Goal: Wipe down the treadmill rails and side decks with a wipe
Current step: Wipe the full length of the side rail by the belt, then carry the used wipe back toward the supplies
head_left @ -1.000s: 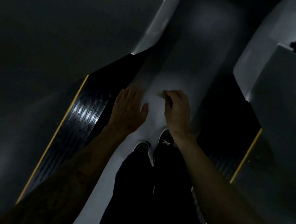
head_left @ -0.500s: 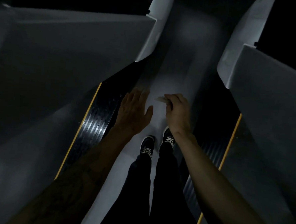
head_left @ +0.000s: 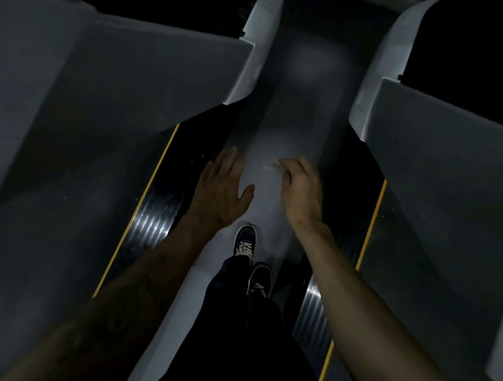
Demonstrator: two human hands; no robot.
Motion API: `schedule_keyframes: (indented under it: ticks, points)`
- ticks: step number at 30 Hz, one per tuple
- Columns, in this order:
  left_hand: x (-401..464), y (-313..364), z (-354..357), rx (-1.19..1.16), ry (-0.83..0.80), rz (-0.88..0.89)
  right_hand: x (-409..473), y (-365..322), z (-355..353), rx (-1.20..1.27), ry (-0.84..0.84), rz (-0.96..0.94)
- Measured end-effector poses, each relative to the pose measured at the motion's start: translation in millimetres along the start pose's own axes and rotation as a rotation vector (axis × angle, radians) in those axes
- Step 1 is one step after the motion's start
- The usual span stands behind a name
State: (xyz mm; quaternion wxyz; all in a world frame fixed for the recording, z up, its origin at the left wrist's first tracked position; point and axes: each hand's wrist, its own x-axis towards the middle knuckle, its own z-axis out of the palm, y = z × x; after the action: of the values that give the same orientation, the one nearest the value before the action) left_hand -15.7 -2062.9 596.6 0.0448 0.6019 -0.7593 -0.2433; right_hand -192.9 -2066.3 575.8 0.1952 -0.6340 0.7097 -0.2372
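Dark view down: two shoes (head_left: 244, 243) stood on a pale belt (head_left: 296, 110) between black ribbed decks (head_left: 151, 222) with yellow edges and grey side panels (head_left: 138, 89). The right hand (head_left: 302, 187) pinched a small pale wipe (head_left: 270, 168) that stuck out left of its curled fingers. The left hand (head_left: 222, 188) hovered flat, fingers spread, near the belt's left edge.

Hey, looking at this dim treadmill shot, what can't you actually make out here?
- Wipe, head view: only a pale sliver shows past the right hand; the curled fingers hide the rest.
- Left hand, head view: whether it touches anything is unclear; its fingertips are motion-blurred.
- Side decks, head view: the forearms and darkness cover much of them, so dirt or wetness cannot be judged.
- Treadmill front, head view: cut off by the top edge.
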Motion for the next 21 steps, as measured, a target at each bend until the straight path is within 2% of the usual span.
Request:
schedule_keyframes:
  ticks: [8,17,21]
  points:
    - [-60,8,-5,0.011,0.022,-0.009,-50,-16,-6,0.072,-0.019,0.081]
    - [-99,-25,-24,0.055,0.027,-0.047,-92,-61,12,0.120,0.029,0.027]
    - [-115,-35,-29,0.061,-0.048,-0.026,-117,-74,19,0.112,0.051,0.006]
